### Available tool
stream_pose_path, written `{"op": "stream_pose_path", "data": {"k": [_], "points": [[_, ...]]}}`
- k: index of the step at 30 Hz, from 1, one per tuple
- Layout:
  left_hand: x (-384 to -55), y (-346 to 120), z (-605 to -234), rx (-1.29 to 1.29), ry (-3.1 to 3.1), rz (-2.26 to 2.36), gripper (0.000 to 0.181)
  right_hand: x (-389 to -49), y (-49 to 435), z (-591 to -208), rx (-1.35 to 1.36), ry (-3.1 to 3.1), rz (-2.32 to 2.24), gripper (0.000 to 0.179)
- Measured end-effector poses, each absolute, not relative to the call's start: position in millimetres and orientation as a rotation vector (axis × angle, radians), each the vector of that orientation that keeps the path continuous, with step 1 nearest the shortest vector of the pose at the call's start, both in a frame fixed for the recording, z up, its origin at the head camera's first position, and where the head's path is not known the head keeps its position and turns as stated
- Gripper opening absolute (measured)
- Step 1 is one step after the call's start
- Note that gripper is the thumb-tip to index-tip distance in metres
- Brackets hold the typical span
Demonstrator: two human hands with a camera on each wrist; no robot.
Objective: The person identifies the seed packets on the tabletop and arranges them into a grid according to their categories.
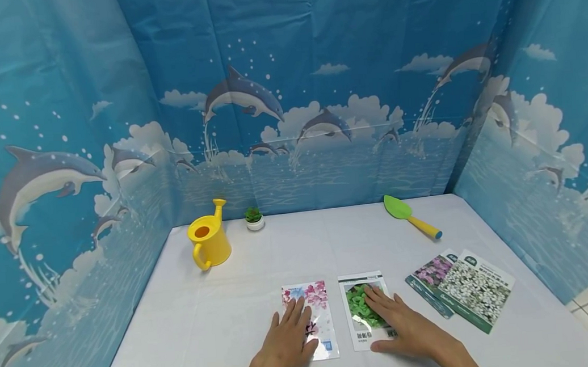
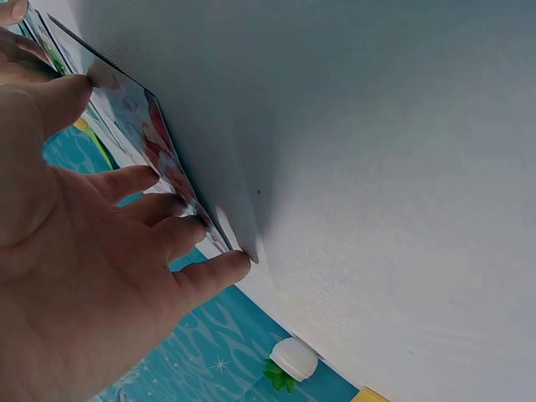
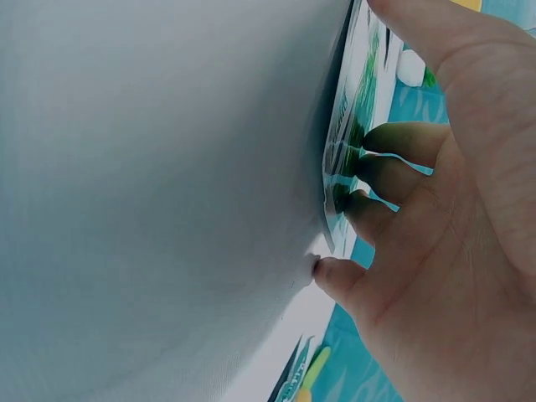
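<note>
My left hand (image 1: 288, 338) rests with straight, spread fingers on a seed packet with pink flowers (image 1: 318, 296) in the middle of the table. Its fingertips touch the packet's face in the left wrist view, and the little finger (image 2: 219, 272) reaches the tabletop beside the edge. Just to the right, a seed packet with green leaves (image 1: 357, 301) lies under my right hand (image 1: 406, 326). Those fingers are also extended, their tips on the leaf picture, with the thumb near the packet's lower edge. Each hand hides part of its packet.
Two more flower seed packets, a white-flowered one (image 1: 478, 290) overlapping a purple-flowered one (image 1: 430, 273), lie at the right. Behind them is a green trowel (image 1: 397, 206) with a yellow handle. A yellow watering can (image 1: 215, 244) and a small potted plant (image 1: 254, 220) stand back left.
</note>
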State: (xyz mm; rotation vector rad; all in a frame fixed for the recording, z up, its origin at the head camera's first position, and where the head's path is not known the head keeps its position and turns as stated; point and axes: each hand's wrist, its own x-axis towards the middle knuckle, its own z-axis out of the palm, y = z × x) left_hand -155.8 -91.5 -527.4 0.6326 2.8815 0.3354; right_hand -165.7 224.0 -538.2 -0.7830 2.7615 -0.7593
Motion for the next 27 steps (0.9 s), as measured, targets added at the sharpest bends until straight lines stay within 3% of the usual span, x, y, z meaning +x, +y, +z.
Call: {"op": "stream_pose_path", "data": {"k": [27], "points": [[-156.5, -92.2, -525.4, 0.673, 2.888, 0.389, 0.072, -162.9, 225.2, -538.1, -0.773, 2.744, -0.813, 0.107]]}}
